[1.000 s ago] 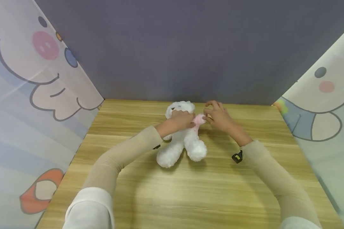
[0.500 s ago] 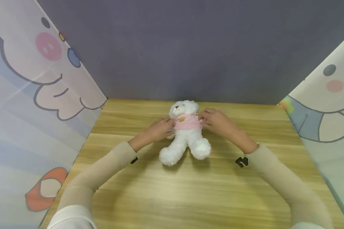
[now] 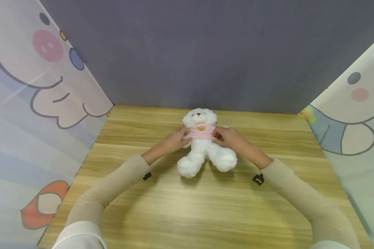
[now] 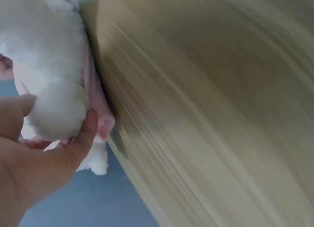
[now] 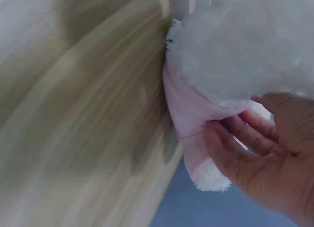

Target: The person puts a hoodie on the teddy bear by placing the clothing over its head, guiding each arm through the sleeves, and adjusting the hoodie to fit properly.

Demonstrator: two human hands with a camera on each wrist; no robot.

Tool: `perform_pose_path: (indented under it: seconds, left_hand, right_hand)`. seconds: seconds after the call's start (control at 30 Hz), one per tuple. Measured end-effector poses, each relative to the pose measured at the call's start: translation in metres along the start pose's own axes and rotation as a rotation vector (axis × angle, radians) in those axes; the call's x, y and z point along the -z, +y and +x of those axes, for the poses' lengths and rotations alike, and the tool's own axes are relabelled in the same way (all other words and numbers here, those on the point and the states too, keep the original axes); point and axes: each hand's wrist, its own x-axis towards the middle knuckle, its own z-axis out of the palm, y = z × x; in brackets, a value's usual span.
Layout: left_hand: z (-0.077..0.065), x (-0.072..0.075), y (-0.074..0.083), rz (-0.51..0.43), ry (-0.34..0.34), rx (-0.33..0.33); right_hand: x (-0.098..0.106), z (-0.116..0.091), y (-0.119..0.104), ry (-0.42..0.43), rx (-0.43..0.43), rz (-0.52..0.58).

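Note:
A white fluffy teddy bear [image 3: 200, 148] in a pink shirt [image 3: 202, 132] lies on its back, legs toward me. My left hand [image 3: 175, 139] holds the bear at its side, by the shirt. In the left wrist view a white paw [image 4: 59, 109] sits between the thumb and fingers of that hand. On the other side my right hand [image 3: 232, 139] pinches the shirt near its lower edge. The right wrist view has the curled fingers of this hand against the pink cloth [image 5: 189, 109], beside a sleeve with a white paw [image 5: 211, 178] poking out.
The wood-grain table [image 3: 187, 211] ends at a dark grey panel [image 3: 187, 55] just behind the bear's head. Cartoon-printed curtains [image 3: 15, 138] stand along the left and right sides.
My left hand has moved from across the bear's chest to its left side, uncovering face and shirt. My right hand has come in onto the shirt. The bear has turned to face upward.

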Motion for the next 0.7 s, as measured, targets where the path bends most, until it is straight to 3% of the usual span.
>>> perform_pose_path:
  seconds: [0.07,0.23,0.33,0.47,0.7]
  left_hand:
    - [0.003,0.001,0.000,-0.092,-0.023,-0.008]
    - [0.001,0.008,-0.003,-0.495,-0.153,0.044]
    - [-0.001,0.009,-0.006,-0.592,-0.171,0.083]
    - [0.004,0.002,-0.002,-0.516,-0.099,0.068]
    - [0.011,-0.014,0.013,-0.178,0.079,-0.059]
  right_hand:
    - [-0.001,-0.004,0.006,-0.020,-0.039,0.066]
    - [-0.004,-0.016,0.022,-0.101,-0.102,0.296]
    - [-0.006,-0.023,0.028,-0.134,-0.133,0.405]
    - [-0.013,-0.022,0.030,-0.079,-0.137,0.395]
    - [-0.021,-0.018,0.023,0.036,-0.095,0.245]
